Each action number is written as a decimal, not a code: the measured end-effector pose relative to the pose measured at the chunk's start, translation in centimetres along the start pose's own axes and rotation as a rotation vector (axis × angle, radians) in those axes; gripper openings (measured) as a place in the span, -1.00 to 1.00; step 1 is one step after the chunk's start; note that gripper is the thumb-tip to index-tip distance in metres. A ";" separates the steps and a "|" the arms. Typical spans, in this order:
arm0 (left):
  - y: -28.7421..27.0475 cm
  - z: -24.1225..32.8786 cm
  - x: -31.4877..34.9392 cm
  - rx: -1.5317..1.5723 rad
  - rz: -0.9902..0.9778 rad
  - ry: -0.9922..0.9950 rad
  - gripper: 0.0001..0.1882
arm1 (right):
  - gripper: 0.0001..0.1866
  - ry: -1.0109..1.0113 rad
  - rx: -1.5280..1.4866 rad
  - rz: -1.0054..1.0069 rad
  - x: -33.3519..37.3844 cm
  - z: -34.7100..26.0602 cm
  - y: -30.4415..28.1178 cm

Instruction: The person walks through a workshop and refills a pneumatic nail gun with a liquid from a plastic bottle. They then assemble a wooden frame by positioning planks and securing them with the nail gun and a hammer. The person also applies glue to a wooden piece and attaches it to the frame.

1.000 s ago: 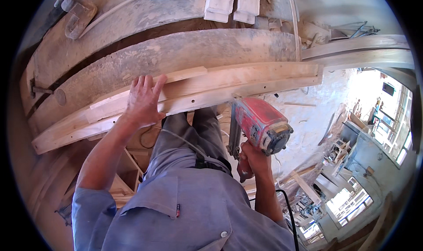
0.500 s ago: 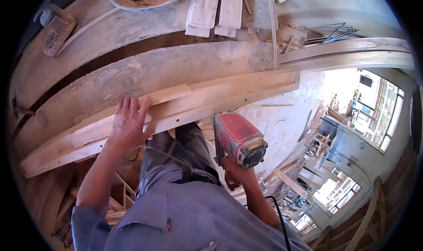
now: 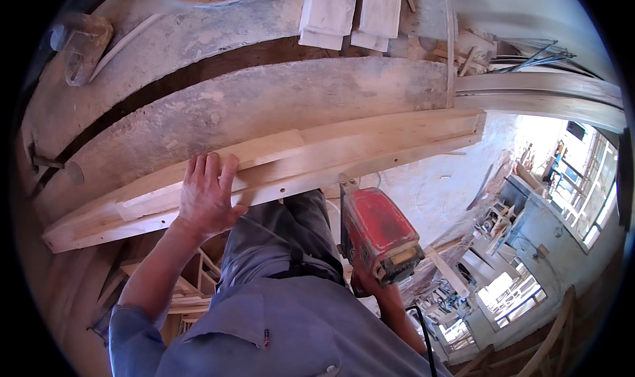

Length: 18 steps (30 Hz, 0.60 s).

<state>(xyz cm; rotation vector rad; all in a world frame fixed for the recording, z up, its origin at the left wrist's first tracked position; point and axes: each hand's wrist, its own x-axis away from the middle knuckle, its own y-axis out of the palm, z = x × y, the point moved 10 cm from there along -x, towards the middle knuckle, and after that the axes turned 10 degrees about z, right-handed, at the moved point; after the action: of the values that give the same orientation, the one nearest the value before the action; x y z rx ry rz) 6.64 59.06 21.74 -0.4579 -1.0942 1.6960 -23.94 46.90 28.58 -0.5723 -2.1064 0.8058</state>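
Note:
A pale wooden strip (image 3: pixel 271 148) lies along the top of a longer wooden board (image 3: pixel 370 135), whose near face has a row of small holes. My left hand (image 3: pixel 206 195) is closed over both, its fingers across the strip and its thumb by the board's near edge. In my right hand (image 3: pixel 370 283) is a red nail gun (image 3: pixel 380 225), gripped by its handle; the gun's body hides most of the fingers. Its metal nose is at the board's near edge, and I cannot tell whether they touch.
A dusty workbench (image 3: pixel 317 89) carries a shallow bowl (image 3: pixel 228 4) of nails, a metal clamp (image 3: pixel 86 46) and short boards (image 3: pixel 327 13). Thin rods (image 3: pixel 539 58) lie at the far right above long wooden strips (image 3: pixel 542 99). A black hose or cord (image 3: pixel 424 331) hangs by my right arm.
The view has shifted, so the bench and board appear farther right. The nail gun has tilted a little, and its nose now shows at the board's edge. My left hand stays on the wood.

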 end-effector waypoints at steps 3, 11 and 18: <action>0.2 0.0 -0.2 -0.018 -0.007 0.008 0.02 | -0.68 0.001 -0.016 0.003 -0.1 0.0 0.1; 0.1 0.6 0.0 -0.051 0.043 0.028 -0.03 | -0.70 -0.077 0.000 0.086 0.3 -1.3 -1.5; -0.1 0.4 0.2 -0.070 0.057 0.010 0.02 | -0.76 0.103 -0.208 0.160 3.6 1.4 -1.2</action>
<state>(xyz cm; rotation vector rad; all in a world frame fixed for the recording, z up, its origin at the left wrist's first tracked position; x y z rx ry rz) 6.36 59.09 22.10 -0.5457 -1.1454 1.7079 -27.29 47.86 30.58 -0.8845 -2.0815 0.6331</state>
